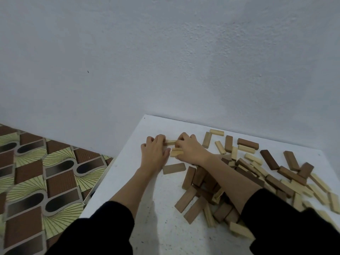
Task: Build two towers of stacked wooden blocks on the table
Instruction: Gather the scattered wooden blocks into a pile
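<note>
Near the middle of the frame, both hands meet on the white tabletop [161, 227]. The left hand [153, 152] lies knuckles up, its fingers curled against the end of a pale block [170, 142]. The right hand [189, 150] comes in from the right, and its grip is narrow: fingers curled round the other end of that same block. Just below it, a second pale block [176, 152] sits between the two hands, touching the right hand's thumb side; whether it is held or only rests there I cannot tell.

A grey-brown block [173, 168] lies flat just below the hands, apart from them. The loose pile of blocks [257, 173], dark brown and pale mixed, spreads across the right half of the tabletop, partly under the right forearm. Black sleeves [294, 234] cover both arms at the bottom edge. A patterned floor [36, 181] fills the lower left, and a plain wall [165, 52] the upper frame.
</note>
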Demonstrator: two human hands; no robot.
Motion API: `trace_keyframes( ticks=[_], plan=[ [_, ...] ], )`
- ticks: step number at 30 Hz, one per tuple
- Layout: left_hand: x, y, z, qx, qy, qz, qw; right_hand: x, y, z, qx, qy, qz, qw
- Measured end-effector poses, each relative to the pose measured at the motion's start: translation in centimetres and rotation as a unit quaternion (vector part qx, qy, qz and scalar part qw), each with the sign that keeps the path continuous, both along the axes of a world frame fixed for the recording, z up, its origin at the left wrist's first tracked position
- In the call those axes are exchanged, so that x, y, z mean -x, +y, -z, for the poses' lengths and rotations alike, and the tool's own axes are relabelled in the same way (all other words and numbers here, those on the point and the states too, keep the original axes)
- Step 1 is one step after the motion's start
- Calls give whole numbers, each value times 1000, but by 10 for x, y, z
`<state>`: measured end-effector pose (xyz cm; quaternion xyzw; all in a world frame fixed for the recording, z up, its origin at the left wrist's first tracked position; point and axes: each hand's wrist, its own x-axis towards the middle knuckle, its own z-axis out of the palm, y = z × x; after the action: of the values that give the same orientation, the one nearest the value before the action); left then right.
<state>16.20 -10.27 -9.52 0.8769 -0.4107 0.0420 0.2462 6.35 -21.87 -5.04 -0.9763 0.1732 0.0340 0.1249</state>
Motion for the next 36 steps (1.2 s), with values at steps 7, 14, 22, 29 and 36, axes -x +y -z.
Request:
trace_keyframes(
  ticks=[7,14,22,29,36],
  plan=[
    [-4,-10,0,-45,-60,5,997,1,0,-1,14,4,-2,1000],
    [-6,-11,7,30,-90,-5,995,7,-6,-2,-8,-3,5,1000],
    [-2,-5,9,132,4,-14,991,11,-12,-4,-83,-78,45,992],
    [29,-12,-24,254,129,6,959,48,-15,-59,-164,-218,113,956],
    [106,-35,-51,265,239,117,927,132,-14,-68,-101,-225,164,955]
  ],
)
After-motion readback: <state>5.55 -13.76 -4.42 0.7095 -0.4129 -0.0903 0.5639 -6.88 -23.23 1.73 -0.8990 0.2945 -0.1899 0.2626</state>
